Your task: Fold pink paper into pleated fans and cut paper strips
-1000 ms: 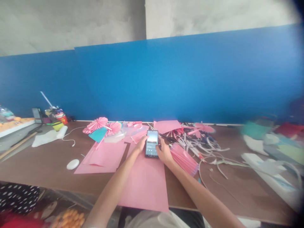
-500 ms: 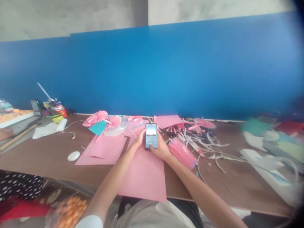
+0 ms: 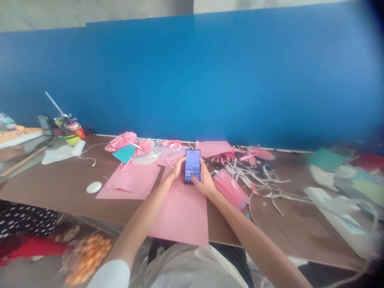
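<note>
Table [image 3: 54, 188] under pink card [image 3: 180, 216], phone [image 3: 192, 166] gripped in both hands

Left hand [image 3: 179, 168] and right hand [image 3: 204, 182] on the phone's long edges, grip narrow and holding it; pleated paper [image 3: 229, 190] just beside the right hand, scrap pile [image 3: 249, 176] beyond. Likely risks: a loose finger dropping the phone onto the card, or a wrist nudging the pleats.

Left forearm [image 3: 144, 222] and right forearm [image 3: 249, 236] rise from the bottom edge, converging at center frame; left hand [image 3: 179, 169] and right hand [image 3: 204, 182] sit just apart, both curled inward.
</note>
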`<state>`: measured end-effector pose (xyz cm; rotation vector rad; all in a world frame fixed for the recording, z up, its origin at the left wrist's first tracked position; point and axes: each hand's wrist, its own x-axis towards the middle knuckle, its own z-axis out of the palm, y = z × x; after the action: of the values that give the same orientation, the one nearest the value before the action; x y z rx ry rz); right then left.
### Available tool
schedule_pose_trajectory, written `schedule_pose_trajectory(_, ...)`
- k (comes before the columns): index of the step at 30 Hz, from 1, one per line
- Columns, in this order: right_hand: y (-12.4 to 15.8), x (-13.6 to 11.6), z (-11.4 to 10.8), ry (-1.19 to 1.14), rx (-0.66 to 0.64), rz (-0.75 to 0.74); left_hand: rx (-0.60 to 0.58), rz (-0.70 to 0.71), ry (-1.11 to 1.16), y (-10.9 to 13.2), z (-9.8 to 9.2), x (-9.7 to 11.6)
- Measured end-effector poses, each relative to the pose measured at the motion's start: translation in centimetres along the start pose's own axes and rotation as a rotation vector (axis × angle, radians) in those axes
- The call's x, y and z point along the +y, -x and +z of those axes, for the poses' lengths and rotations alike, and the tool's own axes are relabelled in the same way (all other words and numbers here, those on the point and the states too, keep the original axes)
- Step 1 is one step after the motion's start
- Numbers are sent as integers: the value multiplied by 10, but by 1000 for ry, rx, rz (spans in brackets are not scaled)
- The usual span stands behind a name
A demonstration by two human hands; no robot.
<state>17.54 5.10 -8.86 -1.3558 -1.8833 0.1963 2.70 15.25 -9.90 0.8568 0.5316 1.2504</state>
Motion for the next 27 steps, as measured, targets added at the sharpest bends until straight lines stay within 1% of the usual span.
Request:
schedule_pose_trajectory(7,0,-2,-2,-32,35,7,-39,5,4,-1,-3,-2)
schedule_pose_trajectory(13,0,-10,-7,-82,42,17,-86,2,17,1,-3,-3)
schedule_pose_trajectory(20,0,-11,-8,-104,76,-36,-57,42,7,3,-2,-2)
schedule_pose_trajectory(27,1,-9,-7,-82,58,-45,-30,136,-30,8,3,1)
